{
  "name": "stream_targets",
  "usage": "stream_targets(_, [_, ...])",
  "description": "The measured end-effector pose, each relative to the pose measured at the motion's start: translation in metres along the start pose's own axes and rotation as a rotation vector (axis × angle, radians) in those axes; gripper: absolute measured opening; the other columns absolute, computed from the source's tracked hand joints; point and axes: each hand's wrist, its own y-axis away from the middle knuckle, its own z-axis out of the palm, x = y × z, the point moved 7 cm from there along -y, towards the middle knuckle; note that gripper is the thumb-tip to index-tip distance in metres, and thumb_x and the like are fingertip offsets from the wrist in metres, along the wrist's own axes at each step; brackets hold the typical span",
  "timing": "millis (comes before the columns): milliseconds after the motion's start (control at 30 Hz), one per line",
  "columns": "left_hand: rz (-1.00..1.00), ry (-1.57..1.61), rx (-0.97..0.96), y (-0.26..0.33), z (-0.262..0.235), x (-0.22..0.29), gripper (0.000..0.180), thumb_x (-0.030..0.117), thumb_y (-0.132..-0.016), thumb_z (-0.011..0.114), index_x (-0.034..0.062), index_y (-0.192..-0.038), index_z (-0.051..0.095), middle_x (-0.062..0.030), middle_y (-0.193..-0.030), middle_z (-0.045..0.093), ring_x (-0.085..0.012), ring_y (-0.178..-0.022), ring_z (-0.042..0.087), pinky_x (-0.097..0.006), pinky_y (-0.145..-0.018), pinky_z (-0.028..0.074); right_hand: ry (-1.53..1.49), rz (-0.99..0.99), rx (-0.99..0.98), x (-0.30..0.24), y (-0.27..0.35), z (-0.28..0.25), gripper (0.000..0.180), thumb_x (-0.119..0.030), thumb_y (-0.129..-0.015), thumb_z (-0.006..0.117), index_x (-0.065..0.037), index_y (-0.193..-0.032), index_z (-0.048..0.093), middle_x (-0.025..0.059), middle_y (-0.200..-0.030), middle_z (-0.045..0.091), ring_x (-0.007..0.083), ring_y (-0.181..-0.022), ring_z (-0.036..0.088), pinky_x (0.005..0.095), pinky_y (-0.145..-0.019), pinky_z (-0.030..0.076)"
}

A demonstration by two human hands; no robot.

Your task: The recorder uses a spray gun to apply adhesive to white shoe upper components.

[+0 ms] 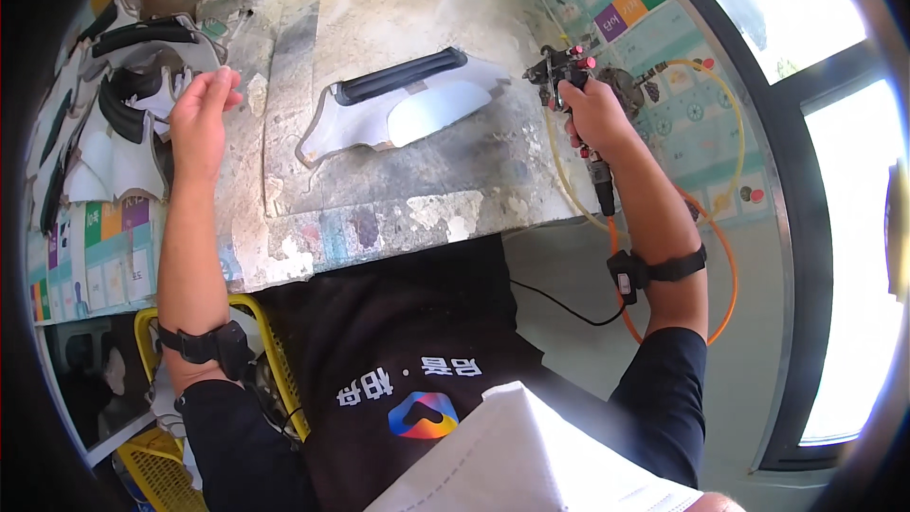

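My right hand (599, 114) is wrapped round a spray gun (565, 68) with red knobs, held over the right side of the worktable (379, 218). To its left, a flat whitish shaped piece (327, 129) lies on the table. A black padded strip runs along its upper edge, and a smooth, paler patch covers its lower right. My left hand (201, 114) hovers at the table's left, its fingers curled together with nothing visible in them. Beside it is a pile of similar white pieces (123, 161) with black padded edges.
An orange hose (730, 265) loops from the gun past my right forearm, and a pale yellow tube (735, 123) curves by the wall. Yellow baskets (248, 301) stand below the table's left edge. A window (853, 256) is on the right.
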Motion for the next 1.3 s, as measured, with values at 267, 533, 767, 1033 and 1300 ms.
stream_targets(267, [0.004, -0.006, -0.002, -0.001, 0.001, -0.001, 0.032, 0.030, -0.104, 0.061, -0.0002, -0.108, 0.070, -0.0030, -0.102, 0.071, -0.0091, -0.086, 0.061, -0.026, -0.084, 0.048, 0.046, -0.002, -0.008, -0.025, -0.014, 0.005, 0.040, -0.039, -0.100, 0.054, -0.002, -0.089, 0.063, 0.0049, -0.059, 0.054, 0.0195, -0.045, 0.057, 0.0389, -0.043, 0.045])
stream_targets(533, [0.040, -0.036, -0.007, 0.001, 0.005, 0.006, 0.033, 0.031, -0.102, 0.064, -0.0007, -0.106, 0.071, -0.0027, -0.099, 0.071, -0.0089, -0.084, 0.062, -0.025, -0.083, 0.049, 0.105, -0.006, -0.090, -0.049, 0.010, 0.025, 0.038, -0.037, -0.100, 0.053, -0.001, -0.092, 0.063, 0.0062, -0.059, 0.055, 0.0192, -0.046, 0.059, 0.0374, -0.043, 0.046])
stream_targets(767, [0.004, -0.056, -0.013, 0.004, 0.006, 0.010, 0.031, 0.030, -0.104, 0.061, 0.0004, -0.109, 0.070, -0.0024, -0.102, 0.071, -0.0090, -0.087, 0.061, -0.025, -0.086, 0.048, 0.051, -0.087, -0.163, -0.075, 0.040, 0.049, 0.039, -0.034, -0.102, 0.055, 0.002, -0.090, 0.062, 0.0022, -0.054, 0.049, 0.0140, -0.042, 0.046, 0.0325, -0.044, 0.038])
stream_targets(1033, [0.043, -0.077, -0.021, 0.001, 0.005, 0.006, 0.031, 0.029, -0.103, 0.062, -0.0001, -0.109, 0.070, -0.0022, -0.101, 0.071, -0.0086, -0.086, 0.062, -0.025, -0.085, 0.049, 0.095, -0.108, -0.252, -0.083, 0.063, 0.071, 0.038, -0.037, -0.098, 0.054, -0.001, -0.095, 0.065, 0.0045, -0.055, 0.053, 0.0168, -0.045, 0.059, 0.0329, -0.040, 0.045])
stream_targets(1300, [0.036, -0.165, -0.032, -0.004, 0.004, 0.001, 0.032, 0.030, -0.103, 0.063, -0.0004, -0.108, 0.070, -0.0026, -0.101, 0.072, -0.0086, -0.086, 0.062, -0.025, -0.084, 0.050, 0.000, -0.152, -0.379, -0.096, 0.101, 0.096, 0.036, -0.035, -0.101, 0.056, 0.000, -0.095, 0.065, 0.0044, -0.060, 0.052, 0.0144, -0.045, 0.054, 0.0320, -0.044, 0.045])
